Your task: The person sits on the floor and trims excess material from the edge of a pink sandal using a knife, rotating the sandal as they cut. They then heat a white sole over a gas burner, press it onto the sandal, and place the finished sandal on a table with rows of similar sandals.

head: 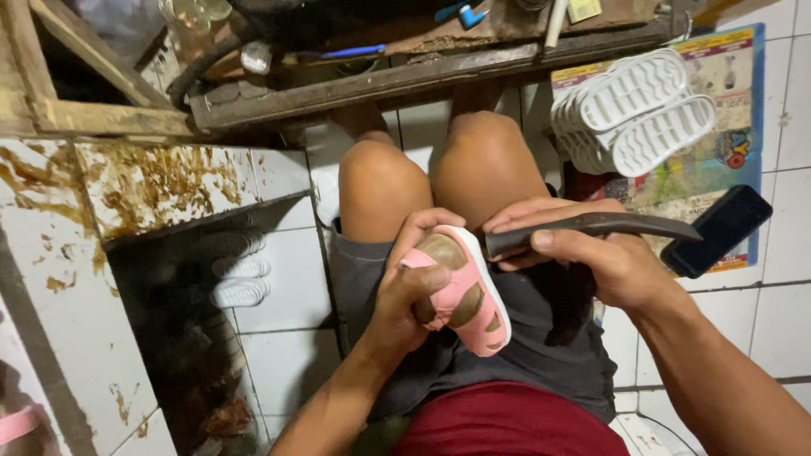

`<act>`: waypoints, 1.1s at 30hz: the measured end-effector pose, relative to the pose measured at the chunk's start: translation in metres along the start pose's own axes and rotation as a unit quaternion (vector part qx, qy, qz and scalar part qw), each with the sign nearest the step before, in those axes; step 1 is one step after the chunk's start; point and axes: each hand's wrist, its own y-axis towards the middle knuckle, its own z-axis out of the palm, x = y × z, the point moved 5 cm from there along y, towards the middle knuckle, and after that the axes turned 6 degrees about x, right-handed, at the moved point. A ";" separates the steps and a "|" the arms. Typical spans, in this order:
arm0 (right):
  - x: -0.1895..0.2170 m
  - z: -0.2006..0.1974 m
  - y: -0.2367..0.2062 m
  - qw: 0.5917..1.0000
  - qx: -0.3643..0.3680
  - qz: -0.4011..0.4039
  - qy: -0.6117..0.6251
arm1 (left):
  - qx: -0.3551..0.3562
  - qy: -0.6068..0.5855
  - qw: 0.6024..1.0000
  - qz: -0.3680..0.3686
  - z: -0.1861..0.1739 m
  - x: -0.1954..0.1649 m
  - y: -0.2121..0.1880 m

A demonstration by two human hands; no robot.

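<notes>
I see white soles [638,110] stacked on a colourful sheet [718,160], black phone [718,230] nr them, wooden bench [405,80] up top

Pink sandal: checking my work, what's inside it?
A brown wooden form fills the pink sandal, showing between the straps. The left hand covers part of it; its toe end is hidden.

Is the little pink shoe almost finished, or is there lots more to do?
Partly done, it seems. The pink sandal already has its white sole on. Right now the left hand holds it over the lap while the right hand presses a dark curved tool against the sole's edge. A stack of bare white soles sits on the floor beyond the knees, so more probably remains.
</notes>
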 end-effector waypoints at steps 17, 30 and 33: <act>0.004 0.018 -0.003 0.980 0.015 0.014 -0.199 | 0.010 -0.015 0.999 -0.034 -0.023 0.009 0.012; -0.015 0.022 -0.032 0.989 -0.001 0.011 -0.146 | -0.014 -0.064 0.998 0.021 -0.015 0.009 0.011; -0.018 0.022 -0.040 0.987 0.000 0.015 -0.162 | -0.003 -0.065 0.998 0.006 -0.008 0.011 0.009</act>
